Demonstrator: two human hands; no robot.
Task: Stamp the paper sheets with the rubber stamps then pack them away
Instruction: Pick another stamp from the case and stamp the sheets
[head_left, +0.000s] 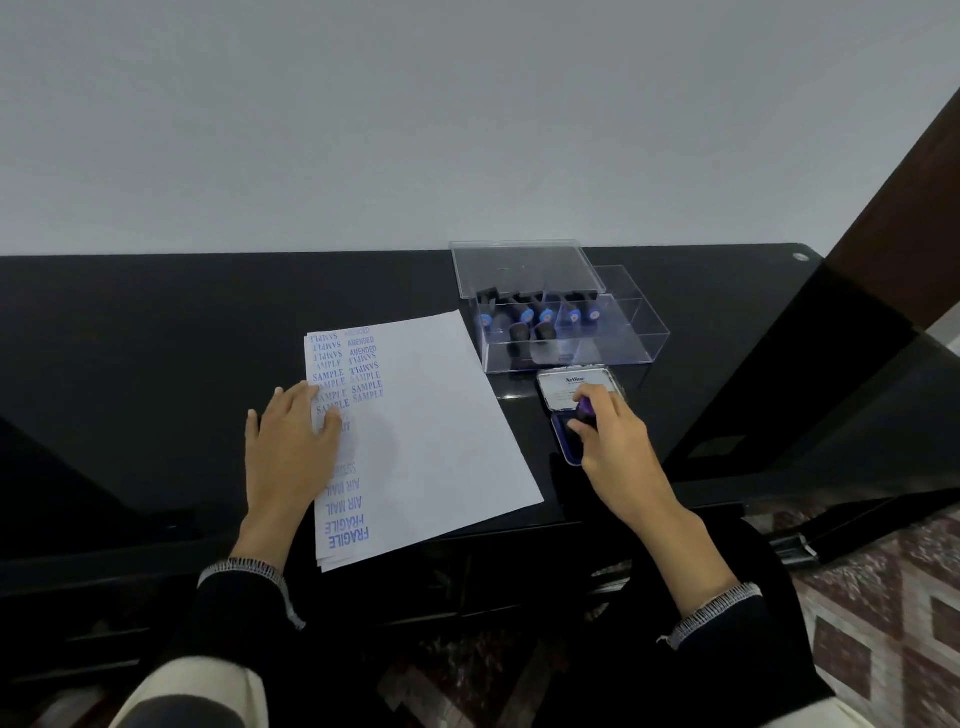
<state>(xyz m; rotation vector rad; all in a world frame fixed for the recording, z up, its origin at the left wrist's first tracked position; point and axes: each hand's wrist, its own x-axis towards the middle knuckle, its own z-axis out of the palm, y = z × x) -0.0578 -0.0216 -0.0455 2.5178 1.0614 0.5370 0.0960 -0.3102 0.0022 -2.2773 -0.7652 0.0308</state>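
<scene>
A small stack of white paper sheets (431, 415) lies on the black table (156, 338), its left side covered with blue stamp prints such as SAMPLE, AIR MAIL and FRAGILE. My left hand (291, 441) rests flat on the sheet's left edge, fingers spread. My right hand (613, 441) grips a purple rubber stamp (586, 408) and holds it down on the blue ink pad (566, 441), whose open lid (571, 387) stands behind. Further rubber stamps (540, 319) with blue ends lie in a clear plastic box (623, 343) behind the pad.
The box's clear lid (524, 265) is tipped up at the back against the pale wall. A dark wooden post (904, 208) rises at the right. Patterned floor tiles (883, 597) show past the table's near right edge.
</scene>
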